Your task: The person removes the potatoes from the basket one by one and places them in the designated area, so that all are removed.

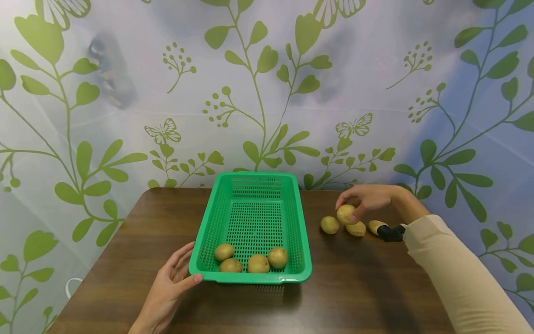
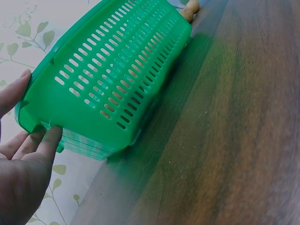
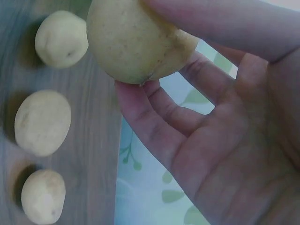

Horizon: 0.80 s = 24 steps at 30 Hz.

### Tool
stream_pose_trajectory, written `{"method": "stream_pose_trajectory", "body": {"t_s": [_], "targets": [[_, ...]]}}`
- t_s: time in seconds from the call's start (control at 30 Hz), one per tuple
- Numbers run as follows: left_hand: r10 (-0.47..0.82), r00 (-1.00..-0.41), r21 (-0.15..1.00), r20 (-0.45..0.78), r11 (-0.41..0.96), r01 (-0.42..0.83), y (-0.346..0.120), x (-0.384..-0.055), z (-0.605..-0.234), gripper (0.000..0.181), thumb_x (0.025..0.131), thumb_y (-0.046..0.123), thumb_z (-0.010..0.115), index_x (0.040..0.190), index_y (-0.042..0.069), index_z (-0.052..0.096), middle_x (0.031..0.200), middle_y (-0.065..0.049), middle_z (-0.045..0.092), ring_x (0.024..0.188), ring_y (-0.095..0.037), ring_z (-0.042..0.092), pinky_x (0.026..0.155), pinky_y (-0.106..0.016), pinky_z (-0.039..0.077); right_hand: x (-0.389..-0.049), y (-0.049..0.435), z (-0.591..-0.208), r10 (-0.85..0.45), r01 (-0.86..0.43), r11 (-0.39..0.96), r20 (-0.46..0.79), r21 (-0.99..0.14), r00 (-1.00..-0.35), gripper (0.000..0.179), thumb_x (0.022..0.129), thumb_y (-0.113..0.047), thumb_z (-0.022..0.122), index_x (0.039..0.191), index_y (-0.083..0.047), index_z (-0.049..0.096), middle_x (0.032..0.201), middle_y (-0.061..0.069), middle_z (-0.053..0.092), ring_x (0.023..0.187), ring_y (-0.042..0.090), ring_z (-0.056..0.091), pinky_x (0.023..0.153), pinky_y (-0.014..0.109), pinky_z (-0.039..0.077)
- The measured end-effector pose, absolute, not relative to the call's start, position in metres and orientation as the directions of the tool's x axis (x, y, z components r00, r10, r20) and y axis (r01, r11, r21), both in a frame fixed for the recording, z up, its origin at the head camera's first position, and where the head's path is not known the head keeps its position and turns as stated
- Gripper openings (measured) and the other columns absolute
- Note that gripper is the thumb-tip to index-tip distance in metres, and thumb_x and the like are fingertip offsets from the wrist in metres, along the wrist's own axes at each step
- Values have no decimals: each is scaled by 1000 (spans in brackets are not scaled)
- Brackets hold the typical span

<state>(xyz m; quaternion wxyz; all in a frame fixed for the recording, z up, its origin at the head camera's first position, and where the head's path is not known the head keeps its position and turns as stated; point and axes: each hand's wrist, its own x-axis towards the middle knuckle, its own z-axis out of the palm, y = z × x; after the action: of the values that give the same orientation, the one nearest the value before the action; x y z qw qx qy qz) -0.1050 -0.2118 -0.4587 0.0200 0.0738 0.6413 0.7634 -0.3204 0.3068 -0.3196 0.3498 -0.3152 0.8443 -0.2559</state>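
Observation:
A green plastic basket (image 1: 306, 250) with slotted walls stands on the table, several potatoes (image 1: 258, 263) lying along its near end. At its near left corner my left hand (image 1: 168, 287) holds the rim, thumb on the front edge and fingers along the side. Over on the right, my right hand (image 1: 369, 200) grips a potato (image 1: 346, 214) between thumb and fingers, raised above the tabletop. The right wrist view shows this held potato (image 3: 136, 42) close up. Three more potatoes lie on the table near that hand: one on the left (image 1: 329, 225), one in the middle (image 1: 356, 228) and one on the right (image 1: 375, 226).
Brown wood-grain table (image 1: 137, 241) reaches back to a white curtain (image 1: 267, 93) printed with green leaves and butterflies. A black device (image 1: 391, 233) sits at the right wrist, beside the rightmost potato. A thin white loop (image 1: 71, 287) shows past the table's left edge.

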Motion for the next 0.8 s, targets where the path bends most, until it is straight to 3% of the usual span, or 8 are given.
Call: {"method": "stream_pose_trajectory", "body": {"t_s": [0.2,0.53,0.8], "targets": [[122,-989,982,78,-182,55,-212,-105,-458,73,97,-7,67,159,4,30,158,-22,35,140,-20,49,103,-33,49,-316,324,-323,-673,-312,696,-433,-647,-600,39,97,-21,76,133,-9,63,139,13,56,135,50,46,102,53,49],[118,-991,980,68,-191,44,-212,-104,-459,73,97,-7,66,159,5,29,158,-21,34,140,-21,49,103,-33,50,-306,350,-329,-588,-195,723,-443,-663,-677,46,96,-20,76,138,-7,60,144,15,49,134,42,48,98,53,49],[119,-991,981,62,-193,39,-212,-104,-459,74,97,-7,66,159,5,29,158,-22,33,140,-21,49,103,-33,50,-305,377,-333,-566,-234,745,-406,-624,-718,44,96,-21,75,136,-8,61,137,13,56,130,38,49,95,48,48]]}}
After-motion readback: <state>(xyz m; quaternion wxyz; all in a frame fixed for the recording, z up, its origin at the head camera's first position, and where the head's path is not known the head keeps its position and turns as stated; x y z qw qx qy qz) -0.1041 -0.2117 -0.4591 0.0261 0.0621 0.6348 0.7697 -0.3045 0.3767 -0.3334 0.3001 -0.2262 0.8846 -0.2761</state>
